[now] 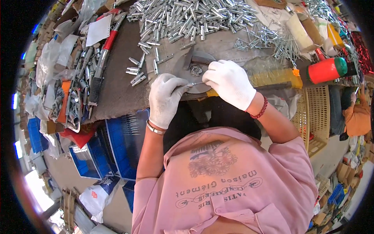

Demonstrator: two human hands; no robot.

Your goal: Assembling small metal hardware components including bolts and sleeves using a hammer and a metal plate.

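Both my hands wear white knit gloves and meet over a round grey metal plate [200, 88] at the bench edge. Pinched in my left hand [166, 98] is a small silvery metal piece [191, 84]. My right hand [230, 81] is closed on the thin end of a metal pin [199, 83] that reaches toward that piece; whether the two join is too small to tell. Just beyond the fingers, a dark metal block [202, 59] rests on the plate. A few loose metal sleeves [137, 72] lie left of it.
A big heap of silvery sleeves [194, 17] covers the far bench, with thin pins [286, 46] piled to its right. A red and green cylinder [326, 70] lies at the right edge. Tools [104, 58] crowd the left; blue crates [122, 136] stand below. Another person [357, 117] is far right.
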